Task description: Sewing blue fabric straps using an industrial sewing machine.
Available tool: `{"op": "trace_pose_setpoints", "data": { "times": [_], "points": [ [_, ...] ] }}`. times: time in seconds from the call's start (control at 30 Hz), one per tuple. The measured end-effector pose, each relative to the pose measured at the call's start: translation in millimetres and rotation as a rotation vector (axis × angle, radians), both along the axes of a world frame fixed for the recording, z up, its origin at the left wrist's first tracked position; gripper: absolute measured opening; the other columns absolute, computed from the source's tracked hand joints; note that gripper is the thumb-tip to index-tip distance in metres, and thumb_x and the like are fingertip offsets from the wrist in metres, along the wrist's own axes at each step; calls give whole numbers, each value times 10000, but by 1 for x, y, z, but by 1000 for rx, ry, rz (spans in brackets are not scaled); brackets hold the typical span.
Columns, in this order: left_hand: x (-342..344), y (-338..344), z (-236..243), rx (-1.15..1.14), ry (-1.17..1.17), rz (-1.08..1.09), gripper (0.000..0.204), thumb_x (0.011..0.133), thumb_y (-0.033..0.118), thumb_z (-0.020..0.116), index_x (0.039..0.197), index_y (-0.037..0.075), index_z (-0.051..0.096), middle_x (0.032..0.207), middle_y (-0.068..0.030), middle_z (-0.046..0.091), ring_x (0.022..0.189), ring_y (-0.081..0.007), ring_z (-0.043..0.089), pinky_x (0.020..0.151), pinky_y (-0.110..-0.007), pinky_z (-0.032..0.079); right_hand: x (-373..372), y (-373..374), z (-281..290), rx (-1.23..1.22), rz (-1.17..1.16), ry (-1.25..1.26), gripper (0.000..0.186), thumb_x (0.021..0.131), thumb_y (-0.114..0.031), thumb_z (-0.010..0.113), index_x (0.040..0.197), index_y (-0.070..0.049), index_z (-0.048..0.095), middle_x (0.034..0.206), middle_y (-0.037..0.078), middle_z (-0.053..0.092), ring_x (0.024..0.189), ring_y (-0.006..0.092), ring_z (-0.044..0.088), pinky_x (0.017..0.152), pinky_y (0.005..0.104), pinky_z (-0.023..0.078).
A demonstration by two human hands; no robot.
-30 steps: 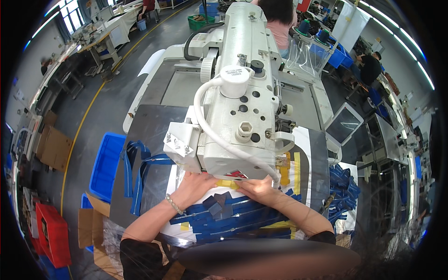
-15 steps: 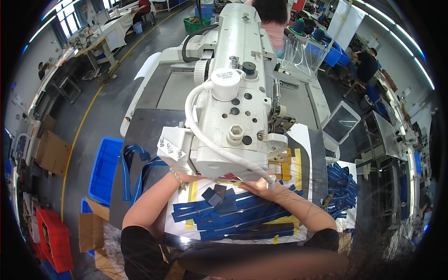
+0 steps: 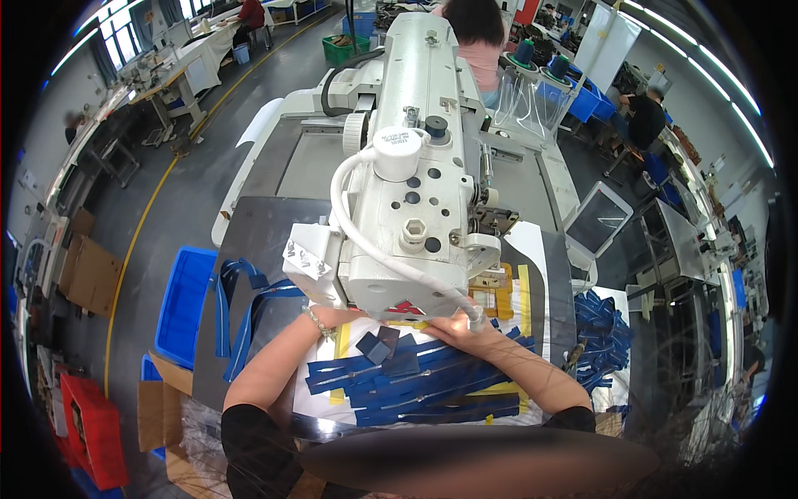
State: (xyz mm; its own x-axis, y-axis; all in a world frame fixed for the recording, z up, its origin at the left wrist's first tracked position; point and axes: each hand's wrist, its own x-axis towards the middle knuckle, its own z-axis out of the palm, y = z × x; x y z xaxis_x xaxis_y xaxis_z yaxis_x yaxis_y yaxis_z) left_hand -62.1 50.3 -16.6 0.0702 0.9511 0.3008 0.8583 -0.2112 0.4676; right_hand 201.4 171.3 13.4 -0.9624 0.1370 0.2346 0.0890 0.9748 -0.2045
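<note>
Bright light fills the room from strip lights (image 3: 730, 80) at upper right and a window (image 3: 122, 35) at upper left. Glare whitens the near edge of the tabletop (image 3: 326, 427). Fisheye curvature bends the black-rimmed margins; a dark shape (image 3: 478, 462) below is blurred.

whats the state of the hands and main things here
left hand: mostly hidden by white machine
right hand: palm down, partly hidden
blue strips: flat, overlapping
dark patches: loose, overlapping
strip heap: jumbled
blue bin: open-topped
cardboard box: flaps open
screen: dark, tilted
</note>
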Motion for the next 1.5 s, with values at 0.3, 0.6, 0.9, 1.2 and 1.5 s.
{"op": "trace_pose_setpoints", "data": {
  "times": [0.3, 0.6, 0.9, 1.2, 1.5],
  "points": [
    [18, -19, 2, -437, -327, 37, 712, 732, 644, 588, 1205, 113, 573, 1204, -135, 572, 1159, -334, 492, 995, -437, 351, -1, -33, 8, 16, -46, 98, 123, 782, -188, 655, 869, -116, 606, 919, 52, 621, 921, 196, 619, 944, 433, 444],
    [33, -39, 6, -226, 283, 157, 730, 724, 634, 580, 1155, 45, 594, 1096, -188, 594, 1092, -359, 513, 963, -492, 314, -3, -36, 18, 258, -168, 379, 135, 700, -108, 679, 818, -88, 618, 733, 23, 499, 742, 179, 577, 676, 367, 455],
    [46, -45, 5, -409, 115, 164, 554, 755, 603, 584, 1212, 289, 575, 1247, -59, 561, 1242, -284, 411, 1012, -507, 196, 4, -18, 26, 37, -258, 84, 438, 698, -201, 687, 1082, -53, 537, 955, 96, 533, 929, 263, 536, 896, 407, 356],
    [47, -40, 6, -152, 124, 64, 587, 766, 532, 619, 1090, 45, 566, 833, -146, 622, 768, -290, 590, 753, -380, 370, 13, -7, 39, -163, -149, -126, 517, 666, -149, 661, 1145, -66, 482, 1021, 116, 530, 943, 283, 528, 863, 394, 357],
    [50, -38, 15, -118, -23, 44, 527, 759, 465, 654, 1043, 28, 578, 825, -165, 629, 714, -315, 614, 659, -394, 464, -5, -23, -17, -237, -193, 117, 314, 764, -127, 623, 1063, -66, 552, 879, 153, 610, 780, 332, 606, 658, 394, 470]
  ]
}}
